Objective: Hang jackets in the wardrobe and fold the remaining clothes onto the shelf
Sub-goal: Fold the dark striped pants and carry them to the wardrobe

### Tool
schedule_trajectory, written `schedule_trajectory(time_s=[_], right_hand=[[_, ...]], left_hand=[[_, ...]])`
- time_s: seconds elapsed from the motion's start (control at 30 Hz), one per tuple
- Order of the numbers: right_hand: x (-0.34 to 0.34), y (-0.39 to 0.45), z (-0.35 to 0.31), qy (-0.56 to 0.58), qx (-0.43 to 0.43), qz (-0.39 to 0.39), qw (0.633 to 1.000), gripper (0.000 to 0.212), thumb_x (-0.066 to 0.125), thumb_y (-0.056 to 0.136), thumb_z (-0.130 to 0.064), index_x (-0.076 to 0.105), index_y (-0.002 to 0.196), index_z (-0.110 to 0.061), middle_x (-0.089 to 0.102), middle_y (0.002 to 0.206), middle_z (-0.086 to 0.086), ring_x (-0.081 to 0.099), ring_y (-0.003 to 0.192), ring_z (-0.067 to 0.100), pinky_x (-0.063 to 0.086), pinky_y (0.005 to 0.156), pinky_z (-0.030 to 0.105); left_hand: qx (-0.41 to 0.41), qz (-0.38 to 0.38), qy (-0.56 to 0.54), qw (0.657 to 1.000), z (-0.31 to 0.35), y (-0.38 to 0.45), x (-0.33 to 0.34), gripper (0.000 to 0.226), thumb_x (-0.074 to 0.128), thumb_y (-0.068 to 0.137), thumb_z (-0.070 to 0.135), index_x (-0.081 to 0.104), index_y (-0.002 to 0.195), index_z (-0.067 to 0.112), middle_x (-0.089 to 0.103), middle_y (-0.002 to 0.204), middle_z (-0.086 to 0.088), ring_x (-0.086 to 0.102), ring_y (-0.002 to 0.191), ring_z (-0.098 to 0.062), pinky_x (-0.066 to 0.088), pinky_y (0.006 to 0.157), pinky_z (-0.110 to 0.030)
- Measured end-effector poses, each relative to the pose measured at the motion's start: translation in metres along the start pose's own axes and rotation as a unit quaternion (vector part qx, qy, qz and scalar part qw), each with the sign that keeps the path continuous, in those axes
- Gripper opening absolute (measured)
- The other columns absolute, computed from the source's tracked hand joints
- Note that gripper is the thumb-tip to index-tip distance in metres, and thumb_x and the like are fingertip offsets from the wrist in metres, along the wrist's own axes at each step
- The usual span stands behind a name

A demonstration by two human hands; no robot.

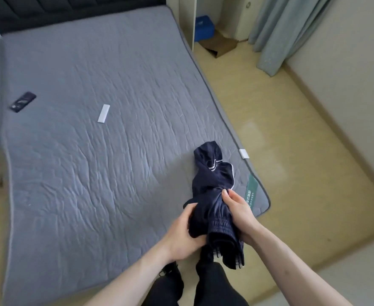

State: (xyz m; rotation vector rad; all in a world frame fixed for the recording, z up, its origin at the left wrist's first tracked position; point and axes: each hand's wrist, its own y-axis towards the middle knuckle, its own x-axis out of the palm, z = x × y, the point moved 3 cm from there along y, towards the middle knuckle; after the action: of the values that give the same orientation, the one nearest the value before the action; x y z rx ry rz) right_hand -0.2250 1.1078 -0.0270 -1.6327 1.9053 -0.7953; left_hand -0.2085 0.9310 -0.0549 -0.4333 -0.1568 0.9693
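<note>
Here, left hand (pixel 185 230) and right hand (pixel 240 212), fingers (pixel 227 194) curled tight round the bunched navy garment (pixel 212 182).

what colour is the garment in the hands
Dark navy garment with white stripe trim, clearest in the head view.

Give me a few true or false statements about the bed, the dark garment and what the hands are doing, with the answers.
1. Both hands grip the navy garment. True: left hand and right hand hold it.
2. The garment is folded flat on the mattress. False: it is bunched, partly lifted.
3. A white remote lies on the mattress. True.
4. The dark phone lies on the floor. False: it lies on the mattress near its left edge.
5. The curtain is red. False: it is pale blue-green.
</note>
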Motion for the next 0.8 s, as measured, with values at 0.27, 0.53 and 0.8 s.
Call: schedule_trajectory(time_s=[0.27,0.53,0.8], right_hand=[[0.05,-0.075,0.002,0.081,0.076,-0.067,0.991,0.053,0.068,0.095,-0.042,0.061,0.137,-0.01,0.069,0.13,0.015,0.065,0.122,0.034,0.046,0.111,0.052],[0.057,-0.106,0.051,-0.219,0.096,-0.227,0.944,0.04,0.069,0.089,-0.004,0.067,0.124,-0.023,0.074,0.113,-0.012,0.071,0.096,-0.004,0.052,0.079,0.011],[0.029,-0.11,0.096,-0.462,0.046,-0.14,0.875,0.032,0.069,0.077,-0.023,0.067,0.108,-0.031,0.074,0.098,-0.008,0.068,0.079,0.003,0.057,0.079,0.025]], left_hand=[[-0.016,0.081,0.091,0.992,0.019,-0.06,-0.022,0.023,0.066,0.09,0.014,0.06,0.105,0.031,0.07,0.093,0.021,0.064,0.085,0.006,0.05,0.081,-0.023],[-0.123,-0.137,0.111,0.977,-0.018,-0.095,-0.022,0.038,0.056,0.078,-0.006,0.064,0.105,0.02,0.069,0.096,0.006,0.063,0.075,0.001,0.051,0.068,-0.02],[-0.196,-0.151,0.174,0.953,-0.076,-0.116,-0.034,0.053,0.067,0.076,0.016,0.062,0.126,0.031,0.064,0.125,0.013,0.063,0.11,-0.006,0.049,0.097,-0.019]])
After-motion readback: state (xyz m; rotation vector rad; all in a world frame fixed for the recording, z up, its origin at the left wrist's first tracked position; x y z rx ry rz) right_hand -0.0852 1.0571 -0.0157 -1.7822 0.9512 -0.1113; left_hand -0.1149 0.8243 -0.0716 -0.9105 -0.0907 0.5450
